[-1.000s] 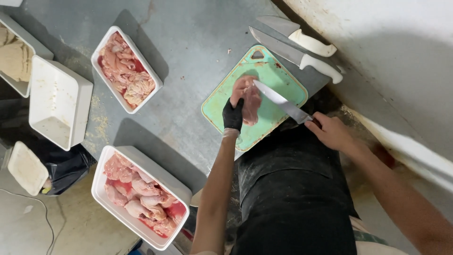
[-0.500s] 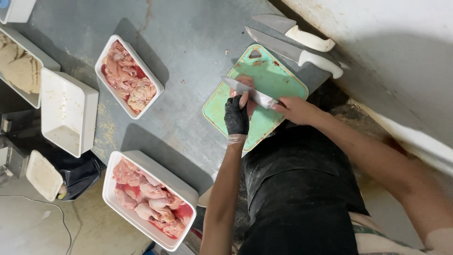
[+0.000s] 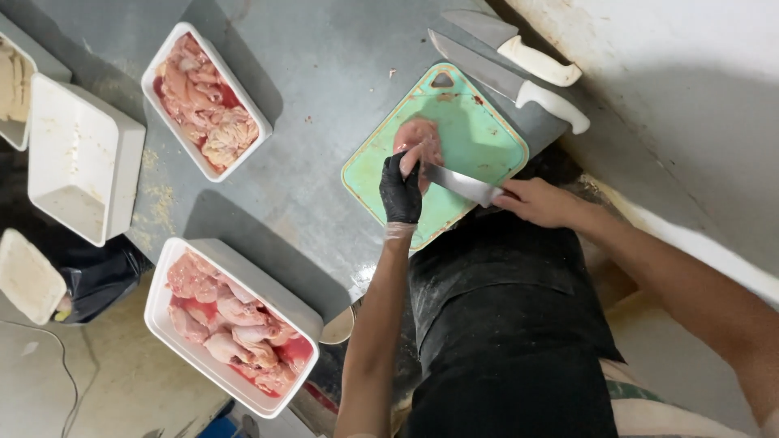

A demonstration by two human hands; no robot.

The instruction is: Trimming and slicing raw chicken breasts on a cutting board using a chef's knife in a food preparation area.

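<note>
A pale pink piece of raw meat point(image 3: 419, 139) is lying on a green plastic cutting board point(image 3: 479, 138). It is pinned under the curled, black-gloved left hand point(image 3: 402, 191). A steel-bladed knife point(image 3: 458, 183) is gripped in the closed right hand point(image 3: 540, 201), its blade laid against the meat.

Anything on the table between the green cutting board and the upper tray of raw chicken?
Head view: nothing large. Between the green cutting board and the upper tray of raw chicken lies bare grey table, with only small scraps.
</note>
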